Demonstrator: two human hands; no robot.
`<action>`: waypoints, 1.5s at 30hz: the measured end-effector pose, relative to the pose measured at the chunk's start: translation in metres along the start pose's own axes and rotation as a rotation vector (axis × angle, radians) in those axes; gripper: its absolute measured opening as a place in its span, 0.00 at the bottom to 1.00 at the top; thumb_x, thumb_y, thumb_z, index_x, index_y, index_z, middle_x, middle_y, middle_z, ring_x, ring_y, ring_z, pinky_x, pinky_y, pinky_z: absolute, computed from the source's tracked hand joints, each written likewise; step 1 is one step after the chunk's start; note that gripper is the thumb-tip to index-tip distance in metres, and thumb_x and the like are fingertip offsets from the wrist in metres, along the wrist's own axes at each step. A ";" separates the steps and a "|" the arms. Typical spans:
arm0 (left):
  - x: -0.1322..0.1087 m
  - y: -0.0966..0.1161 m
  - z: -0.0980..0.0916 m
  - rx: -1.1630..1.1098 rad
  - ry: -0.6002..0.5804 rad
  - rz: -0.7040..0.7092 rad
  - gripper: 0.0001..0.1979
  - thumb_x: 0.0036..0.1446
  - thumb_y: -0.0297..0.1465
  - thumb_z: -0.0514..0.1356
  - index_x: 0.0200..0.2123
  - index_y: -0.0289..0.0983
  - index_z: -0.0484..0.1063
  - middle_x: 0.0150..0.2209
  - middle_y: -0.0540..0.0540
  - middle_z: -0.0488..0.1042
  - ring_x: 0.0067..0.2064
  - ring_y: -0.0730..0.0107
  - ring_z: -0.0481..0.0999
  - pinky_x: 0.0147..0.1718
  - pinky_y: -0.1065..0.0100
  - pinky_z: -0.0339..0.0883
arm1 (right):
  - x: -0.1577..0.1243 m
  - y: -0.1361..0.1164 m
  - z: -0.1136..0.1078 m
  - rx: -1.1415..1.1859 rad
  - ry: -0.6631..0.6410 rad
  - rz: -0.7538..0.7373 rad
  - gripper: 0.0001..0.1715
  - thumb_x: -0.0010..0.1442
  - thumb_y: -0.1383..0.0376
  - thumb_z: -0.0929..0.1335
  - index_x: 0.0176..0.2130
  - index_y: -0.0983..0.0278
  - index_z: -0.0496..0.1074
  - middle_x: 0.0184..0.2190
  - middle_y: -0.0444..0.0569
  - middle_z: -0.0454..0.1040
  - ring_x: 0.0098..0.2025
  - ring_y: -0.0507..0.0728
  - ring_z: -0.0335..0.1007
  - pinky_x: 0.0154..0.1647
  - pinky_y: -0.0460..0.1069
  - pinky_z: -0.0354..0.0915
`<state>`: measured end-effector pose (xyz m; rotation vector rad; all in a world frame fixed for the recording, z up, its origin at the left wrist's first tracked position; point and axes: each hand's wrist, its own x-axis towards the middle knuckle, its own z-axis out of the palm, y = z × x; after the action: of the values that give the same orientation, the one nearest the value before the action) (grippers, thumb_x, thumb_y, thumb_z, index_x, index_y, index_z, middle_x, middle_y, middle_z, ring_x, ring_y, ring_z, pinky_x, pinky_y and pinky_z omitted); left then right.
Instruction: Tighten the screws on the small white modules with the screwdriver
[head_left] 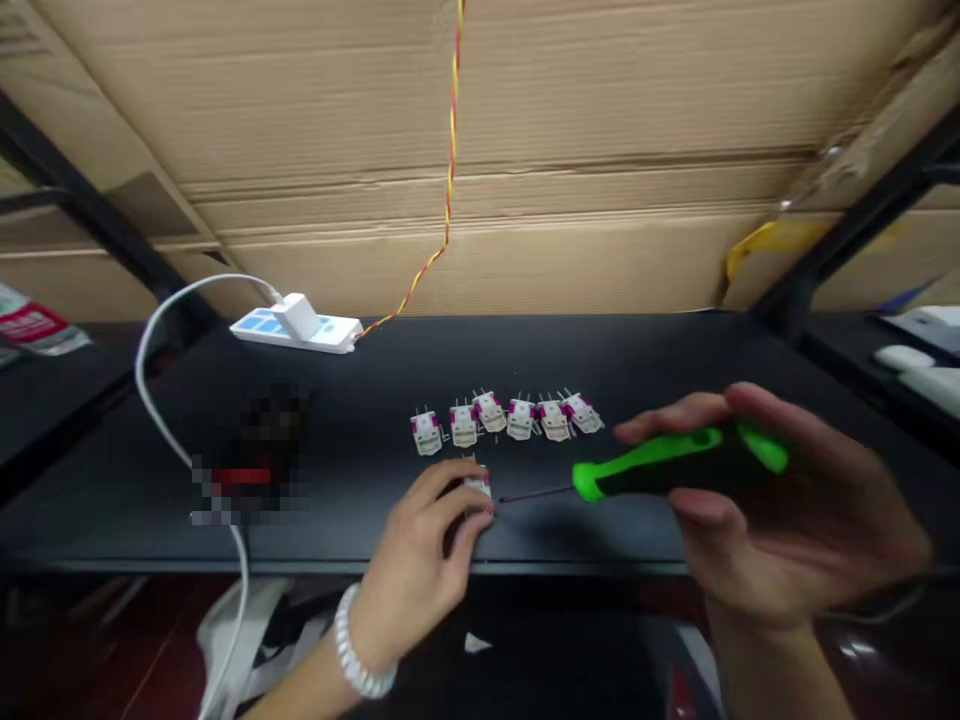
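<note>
My left hand [427, 540], with a white coiled band at the wrist, pinches a small white part with metal pins [478, 484] against the black shelf top. In my right hand [787, 530] is a green and black screwdriver [652, 462], its handle lying between thumb and fingers. The thin shaft points left, and its tip is close beside the part; whether they touch I cannot tell. Several similar white and purple parts with metal pins [521, 419] stand in a loose row just behind my left hand.
On the black shelf [360, 530], a white power strip [337, 335] with a plugged-in charger [297, 316] lies at back left. Its white cable [159, 400] loops down past a blurred dark object [259, 450]. A twisted red-yellow wire [451, 170] hangs before the cardboard wall [585, 150]. Black posts flank the shelf.
</note>
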<state>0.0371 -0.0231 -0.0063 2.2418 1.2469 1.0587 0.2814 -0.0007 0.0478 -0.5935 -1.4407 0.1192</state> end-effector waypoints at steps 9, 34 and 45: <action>0.000 -0.006 0.004 -0.026 -0.016 -0.017 0.09 0.69 0.24 0.62 0.42 0.42 0.82 0.54 0.42 0.81 0.56 0.56 0.82 0.56 0.55 0.79 | -0.005 -0.003 0.012 0.093 -0.075 0.015 0.32 0.62 0.67 0.79 0.64 0.57 0.78 0.44 0.51 0.86 0.37 0.61 0.86 0.35 0.58 0.86; 0.001 -0.010 0.010 -0.055 -0.022 -0.016 0.08 0.67 0.24 0.63 0.40 0.41 0.82 0.54 0.42 0.80 0.55 0.57 0.81 0.57 0.56 0.78 | 0.003 -0.016 0.019 0.076 -0.258 -0.001 0.39 0.61 0.76 0.78 0.67 0.53 0.76 0.48 0.50 0.85 0.46 0.60 0.83 0.45 0.56 0.81; 0.002 -0.013 0.013 -0.073 -0.006 -0.012 0.08 0.67 0.23 0.63 0.39 0.41 0.81 0.53 0.43 0.80 0.55 0.57 0.81 0.57 0.56 0.77 | 0.015 -0.015 0.027 0.190 -0.453 0.068 0.39 0.69 0.75 0.71 0.71 0.49 0.69 0.55 0.48 0.83 0.52 0.59 0.83 0.55 0.57 0.80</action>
<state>0.0400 -0.0139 -0.0217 2.1785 1.1981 1.0742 0.2542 0.0010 0.0684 -0.4757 -1.8208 0.4637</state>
